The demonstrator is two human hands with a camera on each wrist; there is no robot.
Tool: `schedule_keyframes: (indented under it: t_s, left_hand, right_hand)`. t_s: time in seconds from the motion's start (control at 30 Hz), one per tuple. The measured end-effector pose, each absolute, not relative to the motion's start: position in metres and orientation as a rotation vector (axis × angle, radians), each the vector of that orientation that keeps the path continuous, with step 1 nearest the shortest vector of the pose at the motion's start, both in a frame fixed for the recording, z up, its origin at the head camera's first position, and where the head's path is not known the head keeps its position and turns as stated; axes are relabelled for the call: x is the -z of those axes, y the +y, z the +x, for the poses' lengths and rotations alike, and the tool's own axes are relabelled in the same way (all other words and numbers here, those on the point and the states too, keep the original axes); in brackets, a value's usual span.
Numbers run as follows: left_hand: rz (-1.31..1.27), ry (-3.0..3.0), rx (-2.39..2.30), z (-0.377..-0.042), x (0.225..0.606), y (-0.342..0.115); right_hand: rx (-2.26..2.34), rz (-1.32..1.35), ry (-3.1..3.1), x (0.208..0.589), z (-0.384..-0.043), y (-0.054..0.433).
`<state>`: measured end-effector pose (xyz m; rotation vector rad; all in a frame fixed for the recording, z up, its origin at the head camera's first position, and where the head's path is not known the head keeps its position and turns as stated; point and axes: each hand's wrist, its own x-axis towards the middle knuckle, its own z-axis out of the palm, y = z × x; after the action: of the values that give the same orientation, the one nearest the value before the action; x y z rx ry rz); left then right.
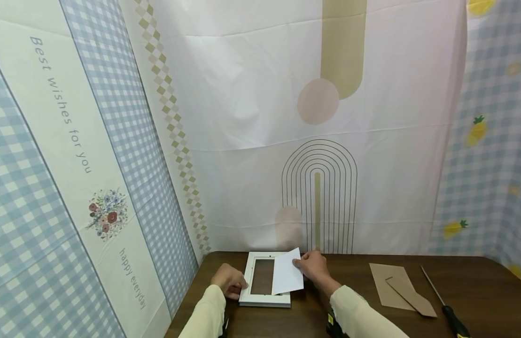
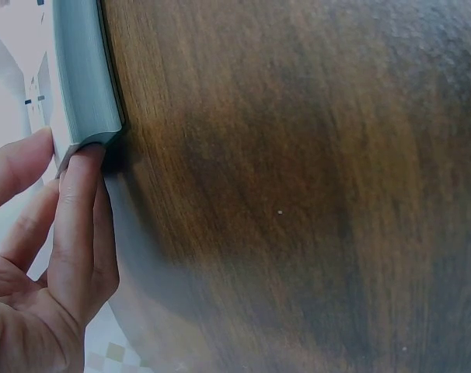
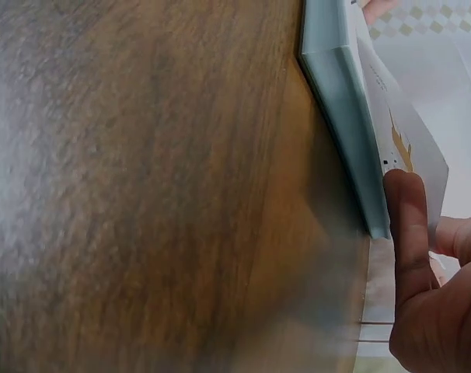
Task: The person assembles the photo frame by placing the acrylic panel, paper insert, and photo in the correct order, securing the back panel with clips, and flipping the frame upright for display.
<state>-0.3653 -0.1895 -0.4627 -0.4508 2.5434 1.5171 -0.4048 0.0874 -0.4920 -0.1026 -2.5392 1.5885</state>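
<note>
A white picture frame (image 1: 264, 300) lies flat at the table's front middle, its opening showing the brown table. My left hand (image 1: 229, 280) pinches the frame's left edge; in the left wrist view the thumb is at the face and fingertips (image 2: 86, 159) are at the outer side. Above the frame's right half, a white paper sheet (image 1: 287, 274) is held tilted. My right hand (image 1: 314, 268) pinches its right edge between thumb and fingers. Seen from the right wrist, the sheet's underside (image 3: 399, 128) carries a golden print and small dark marks.
On the right of the dark wooden table (image 1: 340, 265) lies a brown backing board (image 1: 387, 277) with a narrow stand leg (image 1: 412, 298) across it. Beside that is a screwdriver (image 1: 450, 320) with a black handle. A patterned cloth (image 1: 243, 188) hangs behind the table.
</note>
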Motion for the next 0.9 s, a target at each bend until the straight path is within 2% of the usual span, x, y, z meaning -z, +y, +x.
schedule_keyframes:
  t_s: [0.3,0.9]
  left_hand:
    - [-0.471,2.511,-1.523,-0.365,0.46,-0.188]
    - [-0.48,2.565,-1.465,-0.368,0.463,-0.188]
  right_hand:
    - [-1.599,-0.05,-2.555,0.504,-0.414,0.083]
    - [-1.555,0.022,-2.726,0.503,-0.408,0.081]
